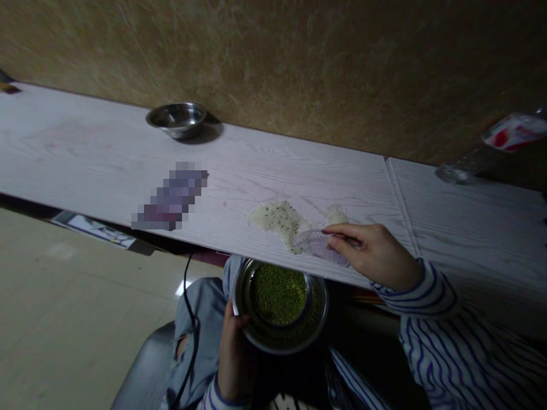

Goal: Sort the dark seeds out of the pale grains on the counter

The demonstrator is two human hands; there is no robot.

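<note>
My left hand (234, 356) grips the side of a steel bowl (318, 322), held below the table's front edge over my lap. Green mung beans (280, 293) cover the bowl's bottom. Above the table, my right hand (376, 253) pinches a clear, ridged plastic piece (320, 246) between thumb and fingers; its exact kind is unclear. The plastic's left end touches or hovers by a spread pile of white rice (277, 217) with dark specks in it. Just beyond my right fingertips lies a smaller rice heap (337, 214).
An empty-looking steel bowl (177, 122) stands near the wall on the white wood-grain table (98, 148). A pixelated flat item (173, 199) lies left of the rice. At right stands a clear bottle (465, 165) with a red-and-white label. A black cable (192, 324) hangs over my leg.
</note>
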